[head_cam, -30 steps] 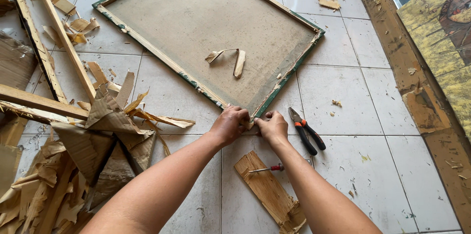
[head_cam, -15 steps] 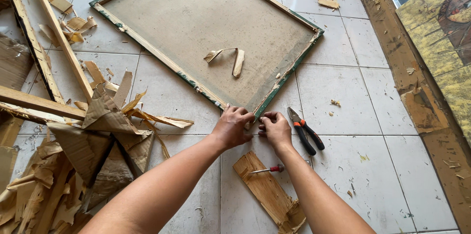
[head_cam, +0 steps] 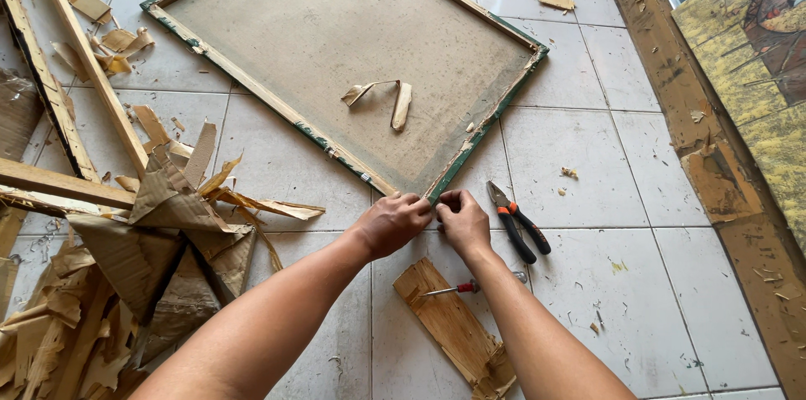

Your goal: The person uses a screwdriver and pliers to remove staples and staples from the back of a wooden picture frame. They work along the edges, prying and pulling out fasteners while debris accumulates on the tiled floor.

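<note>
A large stretched canvas (head_cam: 336, 39) lies face down on the white tiled floor, its wooden frame edged with green cloth. Both hands meet at its nearest corner. My left hand (head_cam: 395, 222) rests knuckles-up on the corner, fingers curled over the frame edge. My right hand (head_cam: 462, 217) pinches the green canvas edge at the same corner between thumb and fingers. A torn curl of brown paper (head_cam: 382, 98) lies on the canvas back.
Red-and-black pliers (head_cam: 516, 228) lie right of my right hand. A small red-handled screwdriver (head_cam: 453, 289) rests on a wooden scrap (head_cam: 453, 333) near my forearms. Torn cardboard and wood strips (head_cam: 126, 249) pile up at left. Painted canvases (head_cam: 747, 47) lean at right.
Both hands stay at the canvas corner; the view shifted slightly and the right fingers tightened into a pinch on the green edge.
</note>
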